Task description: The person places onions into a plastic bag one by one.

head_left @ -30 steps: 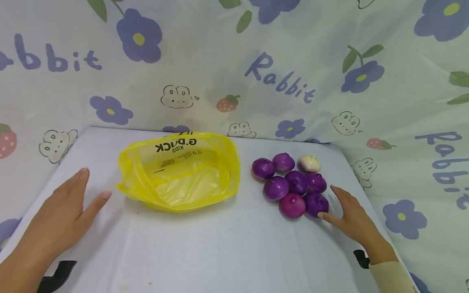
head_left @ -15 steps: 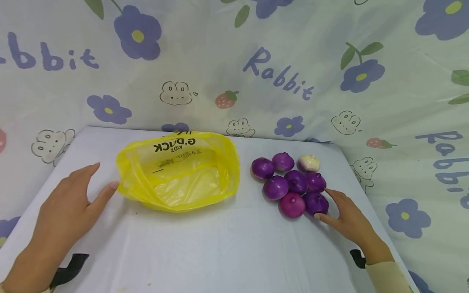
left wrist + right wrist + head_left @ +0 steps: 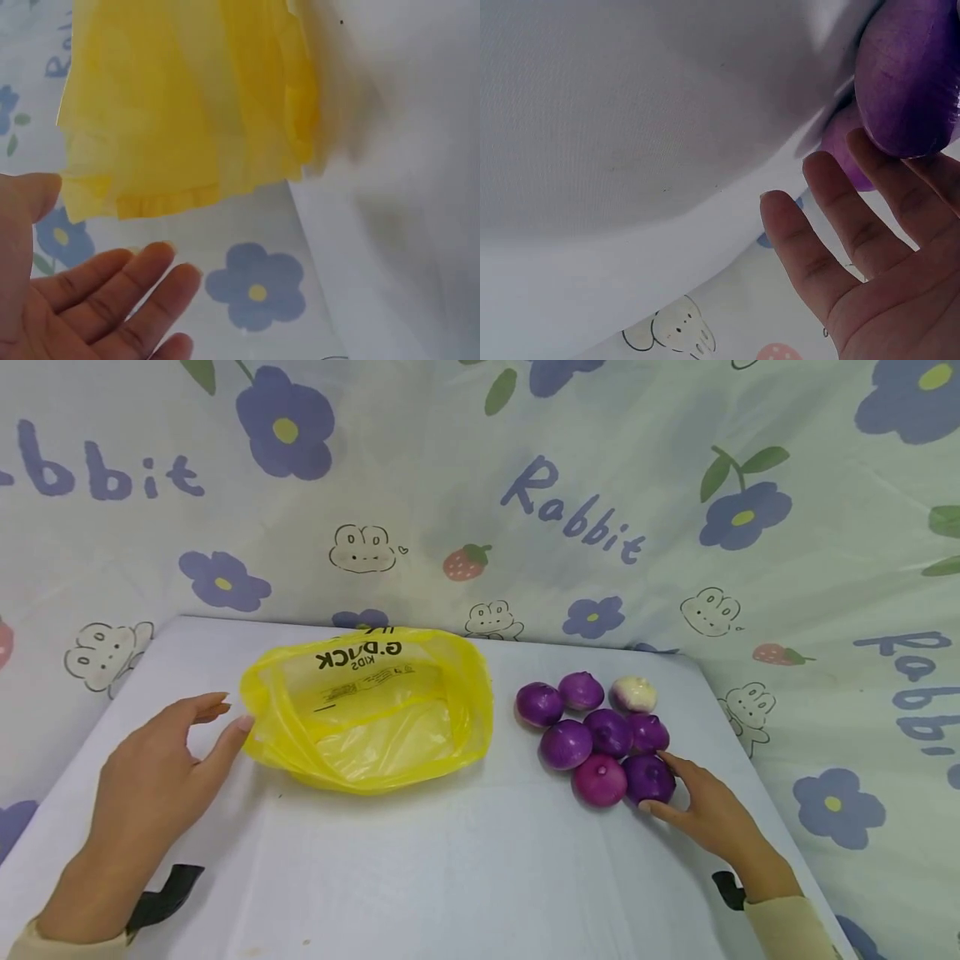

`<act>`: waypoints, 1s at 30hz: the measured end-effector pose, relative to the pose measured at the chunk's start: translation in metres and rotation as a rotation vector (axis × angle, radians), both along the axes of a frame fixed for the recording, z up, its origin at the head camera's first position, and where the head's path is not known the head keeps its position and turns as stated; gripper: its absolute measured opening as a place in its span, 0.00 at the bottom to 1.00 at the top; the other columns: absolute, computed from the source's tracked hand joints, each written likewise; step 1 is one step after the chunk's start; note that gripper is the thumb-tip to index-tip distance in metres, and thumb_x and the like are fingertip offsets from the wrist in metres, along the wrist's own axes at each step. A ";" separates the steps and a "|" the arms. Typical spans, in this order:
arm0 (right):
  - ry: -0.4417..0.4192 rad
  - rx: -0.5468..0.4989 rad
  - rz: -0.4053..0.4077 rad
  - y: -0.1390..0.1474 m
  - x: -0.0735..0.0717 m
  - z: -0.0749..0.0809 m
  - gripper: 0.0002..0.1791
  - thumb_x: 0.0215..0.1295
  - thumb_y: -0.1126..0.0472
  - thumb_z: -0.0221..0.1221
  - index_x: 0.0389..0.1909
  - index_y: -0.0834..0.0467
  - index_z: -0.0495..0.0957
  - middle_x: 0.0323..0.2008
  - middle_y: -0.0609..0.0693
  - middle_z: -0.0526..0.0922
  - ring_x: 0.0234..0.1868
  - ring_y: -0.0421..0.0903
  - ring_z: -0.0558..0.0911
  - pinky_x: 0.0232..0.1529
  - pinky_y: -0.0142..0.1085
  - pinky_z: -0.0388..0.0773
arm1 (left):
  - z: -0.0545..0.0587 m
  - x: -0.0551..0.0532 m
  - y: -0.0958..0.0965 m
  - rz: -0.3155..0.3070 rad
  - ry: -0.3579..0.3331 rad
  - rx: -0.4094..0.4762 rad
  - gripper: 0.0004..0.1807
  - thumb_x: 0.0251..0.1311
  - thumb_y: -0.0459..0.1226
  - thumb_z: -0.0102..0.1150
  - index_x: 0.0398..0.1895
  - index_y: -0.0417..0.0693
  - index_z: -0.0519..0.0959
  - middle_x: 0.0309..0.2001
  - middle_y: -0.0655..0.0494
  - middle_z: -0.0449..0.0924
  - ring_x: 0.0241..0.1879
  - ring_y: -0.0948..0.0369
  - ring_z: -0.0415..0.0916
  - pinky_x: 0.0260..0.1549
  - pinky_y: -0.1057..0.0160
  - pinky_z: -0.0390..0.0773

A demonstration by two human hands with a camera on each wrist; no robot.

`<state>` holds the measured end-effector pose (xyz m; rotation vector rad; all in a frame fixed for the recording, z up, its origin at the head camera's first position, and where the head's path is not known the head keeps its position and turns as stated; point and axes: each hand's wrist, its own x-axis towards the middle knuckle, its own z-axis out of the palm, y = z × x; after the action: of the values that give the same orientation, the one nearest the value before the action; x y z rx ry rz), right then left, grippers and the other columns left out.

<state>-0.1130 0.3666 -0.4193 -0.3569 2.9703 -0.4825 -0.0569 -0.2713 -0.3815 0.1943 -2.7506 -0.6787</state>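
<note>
Basically, both hands (image 3: 153, 772) (image 3: 716, 818) are loose, R thumb (image 3: 666, 813) at onion (image 3: 649, 778) per head cam only.

On the table (image 3: 450, 877), I note the bag (image 3: 390, 735) left of centre. To its right, apart from it, eight onions (image 3: 607, 732) cluster: three at the rear, three midway, two in front. Left hand (image 3: 153, 777): just beside the bag's left end, contact indeterminable. Right hand (image 3: 712, 810): at the front right onion (image 3: 647, 781). Behind the table: a cloth (image 3: 420, 485).
</note>
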 end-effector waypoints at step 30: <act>0.025 -0.035 -0.040 -0.001 0.002 -0.005 0.51 0.64 0.38 0.70 0.75 0.66 0.63 0.66 0.70 0.74 0.53 0.67 0.82 0.52 0.61 0.79 | -0.001 -0.003 0.014 0.015 0.164 0.074 0.30 0.67 0.39 0.69 0.69 0.38 0.73 0.47 0.38 0.86 0.37 0.43 0.80 0.29 0.74 0.64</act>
<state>-0.1105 0.3658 -0.4244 -0.3103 3.0016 -0.5394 -0.0602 -0.2574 -0.3820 0.1674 -2.5679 -0.7579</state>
